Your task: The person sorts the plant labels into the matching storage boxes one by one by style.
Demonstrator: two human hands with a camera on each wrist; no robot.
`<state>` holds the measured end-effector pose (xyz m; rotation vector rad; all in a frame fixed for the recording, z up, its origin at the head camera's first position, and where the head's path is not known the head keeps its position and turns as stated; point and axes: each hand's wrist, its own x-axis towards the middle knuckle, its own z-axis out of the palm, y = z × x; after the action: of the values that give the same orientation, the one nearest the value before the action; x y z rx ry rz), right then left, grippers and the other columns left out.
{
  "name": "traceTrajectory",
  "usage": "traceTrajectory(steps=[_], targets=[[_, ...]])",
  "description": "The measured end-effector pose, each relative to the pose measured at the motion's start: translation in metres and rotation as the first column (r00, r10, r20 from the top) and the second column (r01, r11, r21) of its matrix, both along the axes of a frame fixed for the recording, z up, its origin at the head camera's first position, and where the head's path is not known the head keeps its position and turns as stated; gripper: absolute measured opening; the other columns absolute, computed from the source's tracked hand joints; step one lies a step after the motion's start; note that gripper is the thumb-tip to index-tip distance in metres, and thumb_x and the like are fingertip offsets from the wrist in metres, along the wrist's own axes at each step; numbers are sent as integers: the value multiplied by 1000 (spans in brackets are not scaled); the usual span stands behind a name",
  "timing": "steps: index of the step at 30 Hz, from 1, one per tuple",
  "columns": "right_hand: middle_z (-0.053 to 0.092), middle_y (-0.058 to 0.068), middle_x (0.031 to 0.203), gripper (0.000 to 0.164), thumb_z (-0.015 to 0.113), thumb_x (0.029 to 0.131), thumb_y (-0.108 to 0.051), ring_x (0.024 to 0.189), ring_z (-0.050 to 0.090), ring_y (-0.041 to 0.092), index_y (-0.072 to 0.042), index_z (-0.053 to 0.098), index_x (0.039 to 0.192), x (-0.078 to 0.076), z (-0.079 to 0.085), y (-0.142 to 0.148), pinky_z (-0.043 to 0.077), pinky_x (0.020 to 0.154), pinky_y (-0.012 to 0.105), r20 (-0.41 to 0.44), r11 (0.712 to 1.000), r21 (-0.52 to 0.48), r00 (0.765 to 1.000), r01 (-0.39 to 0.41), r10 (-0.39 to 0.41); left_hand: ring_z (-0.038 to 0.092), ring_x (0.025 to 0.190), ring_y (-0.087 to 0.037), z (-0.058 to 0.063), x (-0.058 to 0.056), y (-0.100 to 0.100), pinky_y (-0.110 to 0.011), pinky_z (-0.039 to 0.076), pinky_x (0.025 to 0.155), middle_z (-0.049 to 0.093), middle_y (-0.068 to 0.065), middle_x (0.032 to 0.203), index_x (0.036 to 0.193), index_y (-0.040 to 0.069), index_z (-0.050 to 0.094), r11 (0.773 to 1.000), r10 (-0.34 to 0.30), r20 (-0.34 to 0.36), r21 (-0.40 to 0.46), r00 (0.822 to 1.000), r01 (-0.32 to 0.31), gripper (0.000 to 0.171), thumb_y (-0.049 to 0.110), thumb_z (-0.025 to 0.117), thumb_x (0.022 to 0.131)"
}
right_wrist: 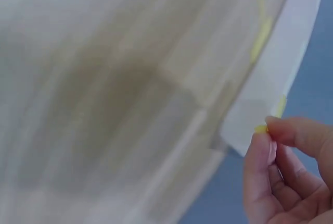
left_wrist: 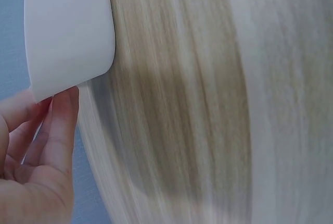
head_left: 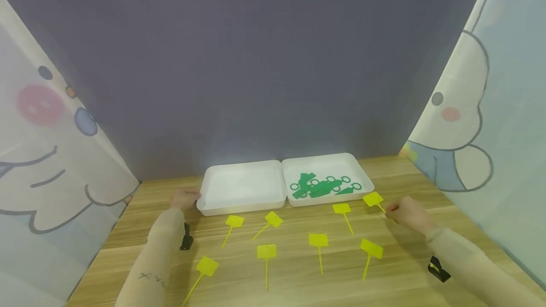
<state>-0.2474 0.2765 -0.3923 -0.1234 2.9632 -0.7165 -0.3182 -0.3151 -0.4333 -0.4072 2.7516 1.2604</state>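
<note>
Ideally, hold lightly. Right hand [head_left: 410, 214] pinches a yellow stemmed plastic tag [head_left: 373, 198]; left hand [head_left: 184, 199] grips a white plastic tray [head_left: 243, 208].

No legible text, number or brand. Person's left sleeve [head_left: 155, 250] bears dark scribble-like mark [head_left: 152, 279] (too small to make out).

Trays [head_left: 239, 186]: smooth plastic, semi-gloss. Yel. tags [head_left: 373, 198]: plastic, matt. Tabletop [head_left: 294, 283]: wood-grain surf., smooth. Backdrop [head_left: 273, 60]: matt, cloth-like.
</note>
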Motion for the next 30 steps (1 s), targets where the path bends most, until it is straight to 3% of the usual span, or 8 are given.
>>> traceTrajectory(steps=[8,15,21,30], targets=[[63,3,69,14,61,80,-14,60,50,12,-2,69,81,-9,21,-26,40,54,27,-25,996,-8,996,-88,88,50,112,-42,5,3,3,-51,41,95,53,-27,124,118,-6,56,1000,11,21,-13,1000,-10,41,21,52,88],[69,8,80,12,64,79,-11,67,56,13,-3,71,83,-21,41,-64,49,59,30,-119,982,2,975,-188,187,49,113,-44,5,5,6,-50,43,94,53,-27,123,118,-7,56,1000,12,9,-23,1000,-12,41,22,52,88],[69,6,79,10,62,79,-9,64,53,10,-4,72,81,-38,47,-100,48,61,28,-130,968,-39,961,-249,243,47,116,-43,5,5,7,-50,41,96,52,-27,125,117,-5,57,999,18,0,-35,1000,-18,40,21,52,89],[64,4,67,13,58,79,-4,57,48,10,-3,70,74,-53,49,-145,43,59,28,-95,959,-93,961,-267,258,48,114,-43,7,8,13,-48,42,96,53,-26,124,115,-6,58,998,52,-28,-32,998,-53,38,19,53,87]])
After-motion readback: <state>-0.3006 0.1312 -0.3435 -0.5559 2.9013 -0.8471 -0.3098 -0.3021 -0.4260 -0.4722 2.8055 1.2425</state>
